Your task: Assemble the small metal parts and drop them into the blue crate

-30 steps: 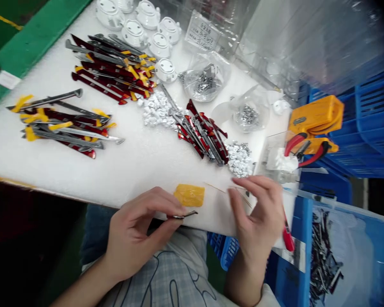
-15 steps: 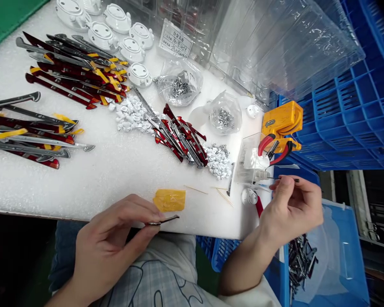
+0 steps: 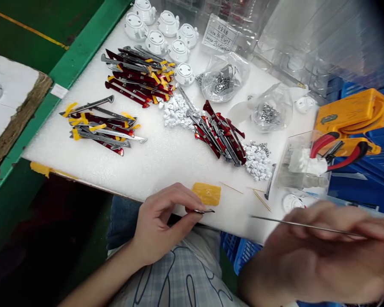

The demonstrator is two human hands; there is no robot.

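Note:
My left hand (image 3: 169, 221) is over the front edge of the worktop, thumb and forefinger pinching a small, narrow metal-looking strip (image 3: 208, 211). Only the strip's thin grey end sticks out past the fingertips; the rest is hidden. Just behind it lies a crumpled yellow piece (image 3: 206, 194) on the white foam. Smeared by motion, my right hand (image 3: 333, 256) is close to the camera at the right. Its closed fingers hold a long thin metal rod (image 3: 284, 221) that points left toward the strip, apart from it.
Red and grey blade-shaped parts (image 3: 220, 134) lie piled mid-table beside small white pieces (image 3: 259, 162). More bundles with yellow tape (image 3: 99, 128) are at the left. White pot-shaped parts (image 3: 156, 42), bagged small metal pieces (image 3: 269, 115), a clear box (image 3: 294, 162) and red-handled pliers (image 3: 326, 145) stand behind.
My right hand has drawn the rod away from the bottle by the clear box and come nearer the camera. The view has swung left; my left hand keeps its pinch on the strip.

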